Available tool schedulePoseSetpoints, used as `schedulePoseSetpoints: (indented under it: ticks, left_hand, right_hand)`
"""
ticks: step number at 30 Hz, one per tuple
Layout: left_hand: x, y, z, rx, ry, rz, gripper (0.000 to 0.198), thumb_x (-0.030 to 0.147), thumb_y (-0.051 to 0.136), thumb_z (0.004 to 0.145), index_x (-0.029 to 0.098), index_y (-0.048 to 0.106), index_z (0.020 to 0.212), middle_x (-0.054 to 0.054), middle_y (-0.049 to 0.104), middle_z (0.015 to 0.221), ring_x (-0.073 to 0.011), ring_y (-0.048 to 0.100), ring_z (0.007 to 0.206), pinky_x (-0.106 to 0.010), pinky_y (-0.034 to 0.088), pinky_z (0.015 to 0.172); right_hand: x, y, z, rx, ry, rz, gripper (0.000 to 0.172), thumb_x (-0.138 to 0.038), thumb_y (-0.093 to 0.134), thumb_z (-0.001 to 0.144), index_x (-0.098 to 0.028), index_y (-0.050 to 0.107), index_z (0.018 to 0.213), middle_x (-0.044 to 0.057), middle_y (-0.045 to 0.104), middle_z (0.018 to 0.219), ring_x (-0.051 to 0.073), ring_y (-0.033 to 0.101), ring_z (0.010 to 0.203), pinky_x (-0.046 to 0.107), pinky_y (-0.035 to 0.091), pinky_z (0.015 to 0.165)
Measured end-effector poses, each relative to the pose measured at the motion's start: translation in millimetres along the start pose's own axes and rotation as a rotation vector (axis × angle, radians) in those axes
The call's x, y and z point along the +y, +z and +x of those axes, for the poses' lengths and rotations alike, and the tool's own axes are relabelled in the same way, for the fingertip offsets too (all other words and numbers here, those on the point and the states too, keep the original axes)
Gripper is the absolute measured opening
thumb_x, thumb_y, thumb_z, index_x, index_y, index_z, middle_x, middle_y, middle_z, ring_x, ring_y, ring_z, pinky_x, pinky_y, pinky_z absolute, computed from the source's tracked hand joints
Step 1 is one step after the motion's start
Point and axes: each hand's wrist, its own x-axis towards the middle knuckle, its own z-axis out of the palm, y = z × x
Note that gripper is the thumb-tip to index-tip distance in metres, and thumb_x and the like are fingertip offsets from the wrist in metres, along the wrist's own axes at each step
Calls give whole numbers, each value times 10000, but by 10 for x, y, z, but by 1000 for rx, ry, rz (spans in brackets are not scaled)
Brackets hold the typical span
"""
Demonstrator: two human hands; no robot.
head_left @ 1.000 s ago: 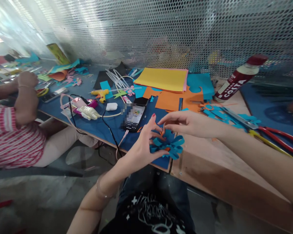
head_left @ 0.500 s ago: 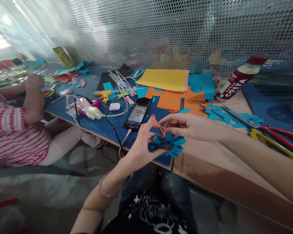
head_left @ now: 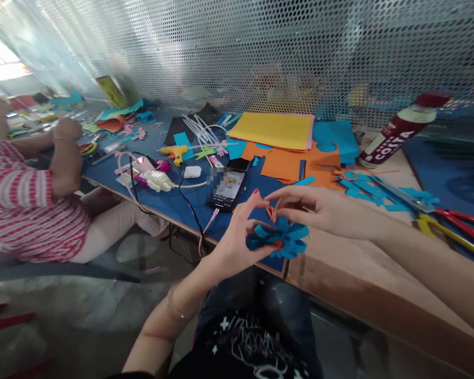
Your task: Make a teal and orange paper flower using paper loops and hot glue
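Note:
My left hand [head_left: 237,237] holds a blue craft flower [head_left: 290,239] with looped petals and a small orange centre, thumb on the near side by the centre. Its index finger points up and meets the fingertips of my right hand [head_left: 306,205], which are bent together in a pinch above the flower. Just under those fingertips shows a small orange loop [head_left: 270,212]; whether the right fingers grip it is hidden. Both hands are over the table's front edge, with a lit phone [head_left: 227,185] just beyond the left hand.
Scissors [head_left: 418,205] with red and yellow handles lie at right among blue scraps, near a Costa bottle [head_left: 403,129]. Behind are yellow sheets [head_left: 270,129] and orange sheets [head_left: 280,164]. A yellow glue gun [head_left: 176,152], cables and an earphone case [head_left: 192,172] lie left, beside a seated person [head_left: 35,205].
The whole view has shifted slightly, so things appear a little farther right. My hands keep nearly the same pose around the blue flower.

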Motion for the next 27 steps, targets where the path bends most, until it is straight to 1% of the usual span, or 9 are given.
schedulePoseSetpoints:
  ticks: [4, 7, 10, 13, 17, 21, 23, 27]
  left_hand:
    - [28, -20, 8, -5, 1, -35, 1011, 113, 797, 772, 484, 228, 1521, -101, 391, 1487, -173, 712, 950, -347, 661, 798]
    - [21, -31, 1, 1, 13, -44, 1009, 115, 806, 770, 481, 235, 1518, -103, 369, 1532, -154, 716, 941, -315, 656, 806]
    - [-7, -33, -16, 9, 15, -58, 1022, 138, 801, 783, 471, 193, 1533, -108, 373, 1544, -148, 716, 930, -326, 661, 808]
    - [-35, -36, -34, 30, -8, -57, 1035, 155, 799, 790, 459, 158, 1544, -114, 380, 1545, -151, 716, 932, -364, 667, 831]
    - [-49, -56, -47, 65, -16, -34, 1049, 181, 821, 774, 444, 164, 1547, -111, 394, 1539, -154, 716, 924, -404, 669, 851]
    - [-33, -71, -54, 56, -22, -81, 1023, 180, 808, 791, 455, 170, 1542, -109, 350, 1574, -149, 721, 930, -377, 678, 827]
    - [-19, -74, -56, 54, -24, -103, 1005, 171, 799, 800, 466, 180, 1536, -103, 331, 1590, -142, 723, 929, -357, 683, 812]
    - [-7, -87, -51, 71, -4, -104, 1018, 162, 815, 783, 466, 197, 1533, -98, 313, 1607, -159, 733, 947, -360, 685, 821]
  right_hand:
    - [14, 13, 13, -38, 5, 22, 504, -495, 519, 946, -256, 541, 1390, 28, 751, 979, 188, 681, 834, 326, 530, 677]
    - [47, 57, 26, -41, 14, 16, 486, -472, 527, 943, -253, 553, 1375, 22, 750, 943, 179, 671, 786, 320, 521, 648]
    - [59, 95, 27, -19, 36, 17, 452, -456, 537, 938, -255, 577, 1341, 30, 753, 987, 192, 691, 851, 325, 535, 680]
    - [27, 98, 20, 26, 51, 38, 445, -473, 531, 940, -249, 587, 1321, 44, 749, 1062, 206, 697, 945, 335, 551, 738]
    - [-10, 98, 14, 91, 38, 4, 446, -494, 519, 943, -248, 613, 1303, 53, 754, 1044, 215, 702, 924, 349, 551, 734]
    - [23, 175, 15, 92, 0, 15, 436, -464, 525, 942, -254, 603, 1316, 51, 754, 1072, 213, 704, 969, 359, 567, 800]
    - [33, 218, 11, 86, -5, 19, 435, -454, 522, 943, -251, 597, 1320, 51, 755, 1068, 211, 706, 970, 360, 575, 805]
    - [8, 231, -5, 169, -16, -22, 405, -452, 527, 941, -245, 627, 1274, 49, 756, 1023, 207, 709, 943, 357, 577, 794]
